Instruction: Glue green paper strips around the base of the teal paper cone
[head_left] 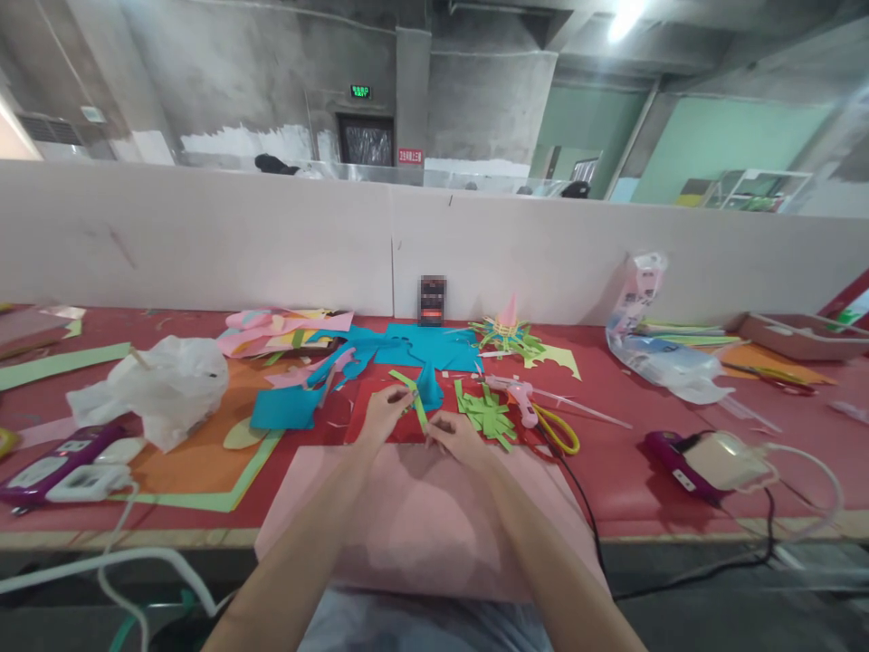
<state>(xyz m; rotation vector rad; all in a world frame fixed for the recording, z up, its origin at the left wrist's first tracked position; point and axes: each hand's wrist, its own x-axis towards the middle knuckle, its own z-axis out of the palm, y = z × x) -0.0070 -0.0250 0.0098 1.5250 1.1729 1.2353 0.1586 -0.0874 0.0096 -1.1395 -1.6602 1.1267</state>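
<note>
Between both hands runs a narrow light-green paper strip [420, 413], held over the red and pink sheets in front of me. My left hand [389, 409] pinches its upper part, and the fingertips of my right hand [453, 435] are closed on its lower end. Just right of my right hand lies a loose pile of green paper strips [487, 413]. A pink glue gun [524, 401] and yellow-handled scissors [560, 429] rest beyond that pile. Behind my hands is a blue paper piece [429, 385]. A large pink sheet [421, 516] spreads under my forearms.
A pink cone with green paper fringe [508, 330] stands at the back. Blue cut paper [285, 409] and a crumpled white plastic bag [173, 385] lie left. Purple power strips [679, 464] with cables sit at both sides. A white partition [272, 244] closes off the table's back.
</note>
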